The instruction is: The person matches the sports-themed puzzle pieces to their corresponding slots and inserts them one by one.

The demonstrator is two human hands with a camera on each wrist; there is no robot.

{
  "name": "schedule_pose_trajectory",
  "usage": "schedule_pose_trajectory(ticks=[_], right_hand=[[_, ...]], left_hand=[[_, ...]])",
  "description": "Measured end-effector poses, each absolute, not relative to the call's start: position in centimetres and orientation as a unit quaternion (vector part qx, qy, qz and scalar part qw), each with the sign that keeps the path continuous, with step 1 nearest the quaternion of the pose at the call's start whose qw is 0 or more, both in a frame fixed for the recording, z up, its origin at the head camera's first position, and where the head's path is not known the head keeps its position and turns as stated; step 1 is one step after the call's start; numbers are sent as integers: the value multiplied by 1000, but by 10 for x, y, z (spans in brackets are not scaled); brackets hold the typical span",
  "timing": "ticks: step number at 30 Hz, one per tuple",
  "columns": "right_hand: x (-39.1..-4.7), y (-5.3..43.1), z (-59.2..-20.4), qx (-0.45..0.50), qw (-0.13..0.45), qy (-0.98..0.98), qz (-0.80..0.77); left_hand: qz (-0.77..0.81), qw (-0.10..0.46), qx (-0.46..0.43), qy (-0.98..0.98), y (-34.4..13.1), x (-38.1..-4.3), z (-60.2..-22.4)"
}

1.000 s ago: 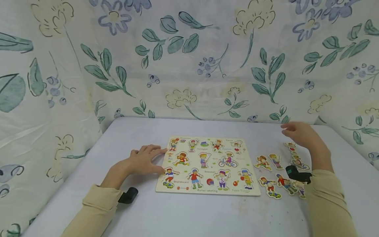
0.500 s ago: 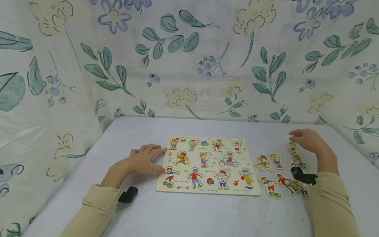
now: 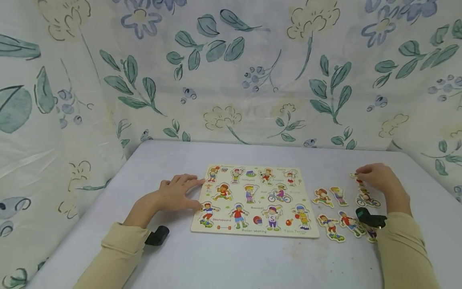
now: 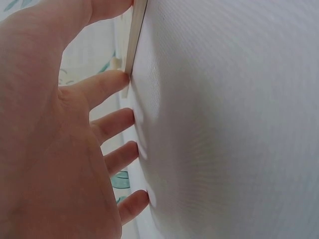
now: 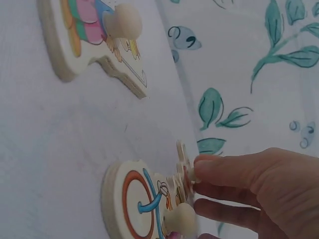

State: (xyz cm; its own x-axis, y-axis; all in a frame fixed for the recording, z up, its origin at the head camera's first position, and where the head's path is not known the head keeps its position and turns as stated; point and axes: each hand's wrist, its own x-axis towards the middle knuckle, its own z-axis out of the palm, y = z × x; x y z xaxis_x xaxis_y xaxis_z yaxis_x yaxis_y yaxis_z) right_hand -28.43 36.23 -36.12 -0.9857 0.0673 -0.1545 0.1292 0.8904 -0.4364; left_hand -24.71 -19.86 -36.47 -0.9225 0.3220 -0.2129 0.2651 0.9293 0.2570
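A wooden puzzle board (image 3: 313,234) printed with children playing sports lies flat on the table. My left hand (image 3: 175,196) rests at its left edge, fingers spread and straight, with thumb and index fingertip touching the board's side in the left wrist view. At the far right, my right hand (image 3: 385,182) pinches the small knob of a puzzle piece (image 3: 359,183), whose picture is mostly covered by the fingers. Just in front of that piece lies a bicycle puzzle piece (image 3: 367,199), its knob (image 5: 180,219) clear of the fingertips in the right wrist view.
Loose knobbed pieces lie right of the board: a runner (image 3: 322,198), a golfer (image 3: 338,196), a skateboarder (image 3: 331,228) and a roller skater (image 3: 350,223). Another piece (image 3: 371,233) is partly hidden by the right wrist's black camera (image 3: 369,218). Floral cloth (image 3: 252,100) hangs behind the table.
My right hand has moved right and down onto the far puzzle piece, and its fingers have closed on the knob. My left hand stays at the board's edge.
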Motion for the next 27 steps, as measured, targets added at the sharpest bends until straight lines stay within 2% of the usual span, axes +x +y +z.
schedule_pose_trajectory(ticks=[16,27], right_hand=[[-281,368,-366,92,96,956,-262],[-281,375,-368,71,90,963,-243]], left_hand=[[106,123,154,975,-200,-249,-365],[116,127,150,974,-200,-249,-366]])
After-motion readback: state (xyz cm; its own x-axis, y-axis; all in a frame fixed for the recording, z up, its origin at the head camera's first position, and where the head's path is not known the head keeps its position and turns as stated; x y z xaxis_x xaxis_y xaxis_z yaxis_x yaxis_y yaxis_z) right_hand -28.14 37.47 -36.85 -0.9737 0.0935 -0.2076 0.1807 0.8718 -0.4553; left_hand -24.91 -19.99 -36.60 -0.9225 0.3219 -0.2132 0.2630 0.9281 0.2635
